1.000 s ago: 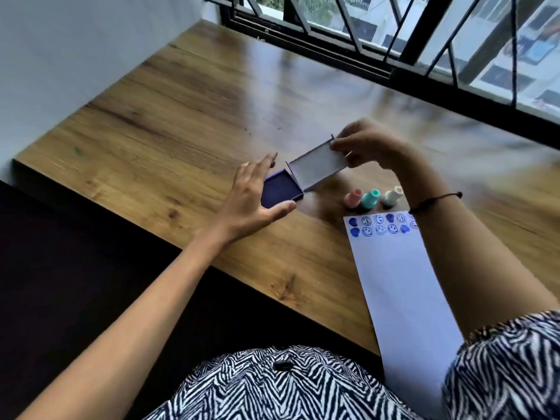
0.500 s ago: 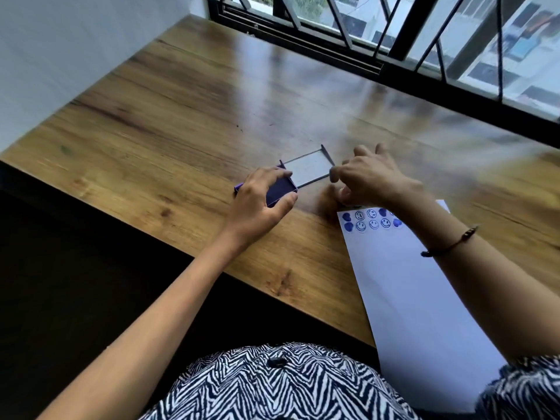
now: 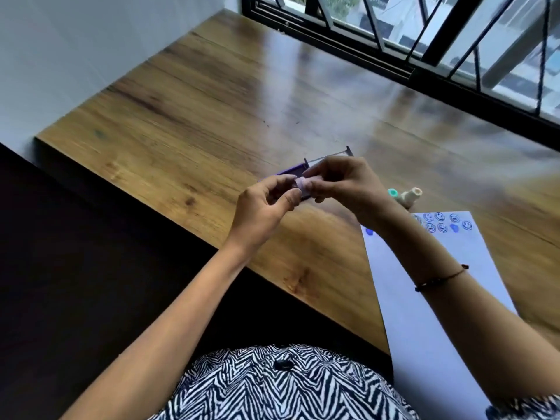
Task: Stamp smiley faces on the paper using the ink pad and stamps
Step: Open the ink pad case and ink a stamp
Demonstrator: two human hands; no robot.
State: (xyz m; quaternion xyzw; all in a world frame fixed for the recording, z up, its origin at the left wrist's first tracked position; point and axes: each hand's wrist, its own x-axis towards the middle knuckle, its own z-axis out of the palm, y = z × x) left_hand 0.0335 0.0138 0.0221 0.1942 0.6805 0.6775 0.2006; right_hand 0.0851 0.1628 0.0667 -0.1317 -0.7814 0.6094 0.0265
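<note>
Head view, items as I log them. Wooden table point(image 3: 188, 116): bears everything below.

Left hand point(image 3: 260, 207): raised over the table, thumb and fingertips pinched on one end of a small pale pink stamp point(image 3: 303, 187).

Right hand point(image 3: 345, 184): curled, fingertips gripping the other end of the same pink stamp; both hands meet on it just above the ink pad.

Ink pad point(image 3: 291, 171): purple, lid point(image 3: 330, 155) open and lying back, mostly hidden behind the hands.

Teal stamp point(image 3: 393, 193) and cream stamp point(image 3: 411, 195): on the table, just right of the right hand, beside each other.

Paper point(image 3: 424, 298): white, at the table's right near edge under my right forearm; blue smiley prints point(image 3: 439, 222) along its far end.

Thin dark bracelet point(image 3: 439, 278): on the right wrist.
</note>
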